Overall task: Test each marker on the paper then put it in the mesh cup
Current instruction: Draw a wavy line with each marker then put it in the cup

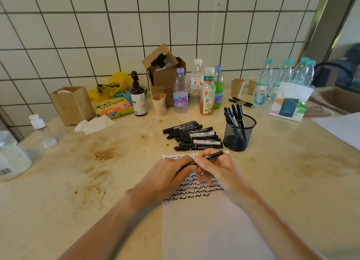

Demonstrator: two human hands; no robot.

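**Trainee:** Where is the marker (206,157) at this point?

**Observer:** Over the top edge of the paper (204,220), held between both hands. The left hand (169,174) has its fingers curled around one end. The right hand (216,168) pinches the barrel, and the far end points toward the mesh cup (239,132).

**Trainee:** Is the cap on or off?

**Observer:** That cannot be determined from here; the hands cover the joint.

**Trainee:** How does the item handle?

**Observer:** By its look, it is a light, rigid plastic cylinder. The barrel appears smooth, so it may rotate in a loose pinch. It is not fragile. Hold the barrel near mid-length with thumb and two fingers, and grip the cap separately at its end.

**Trainee:** And the paper?

**Observer:** Thin and loose on the desk (292,182), already carrying rows of black squiggles. It may slide under a stroke, so one hand should press on it.

**Trainee:** What remains?

**Observer:** A pile of markers (192,136) lies just beside the cup, which already holds several upright.
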